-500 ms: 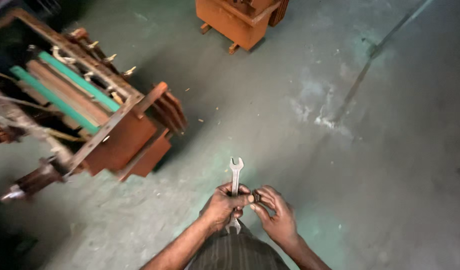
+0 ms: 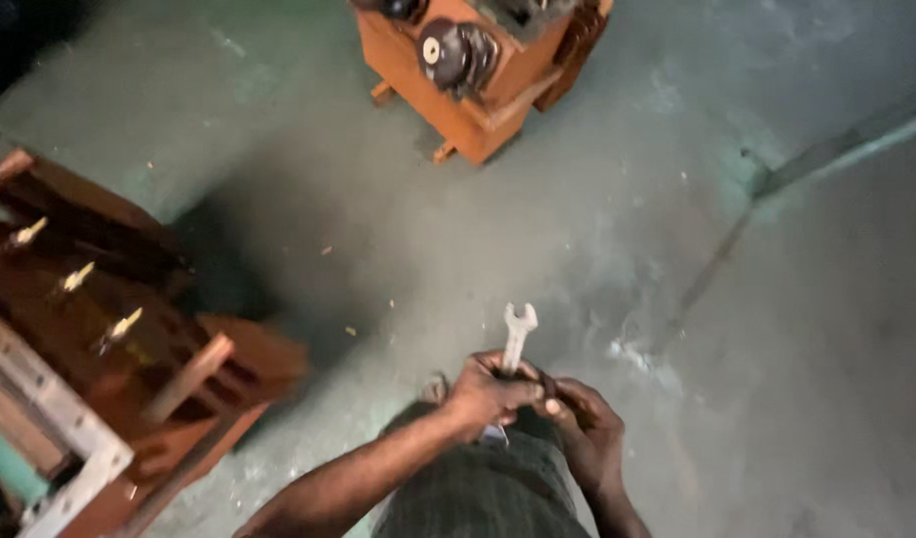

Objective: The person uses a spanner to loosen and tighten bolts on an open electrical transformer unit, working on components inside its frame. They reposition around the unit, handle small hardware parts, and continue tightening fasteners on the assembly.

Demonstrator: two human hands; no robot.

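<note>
- We hold an open-ended spanner [image 2: 518,337] upright in our left hand [image 2: 486,392], its fingers wrapped tight round the shank, so that only the forked silver head stands clear above the fist.
- Our right hand [image 2: 590,426] sits just beside the spanner, touching the left hand at the knuckles; its fingers are curled in, and they seem to pinch something small and dark against the shank, though the blur keeps us from telling what.
- Below the spanner, our dark checked garment [image 2: 483,493] fills the bottom edge of the view.
- Well above the spanner, an orange metal box [image 2: 458,100] stands on the grey-green concrete floor [image 2: 598,219], with round dark knobs on its upper face.
- Far to the left of the spanner sits a rust-brown iron frame [image 2: 129,339] with brass-coloured studs along its top and a pale angle bracket at its lower corner.
- Right of the spanner, a thin line crosses the floor diagonally.
</note>
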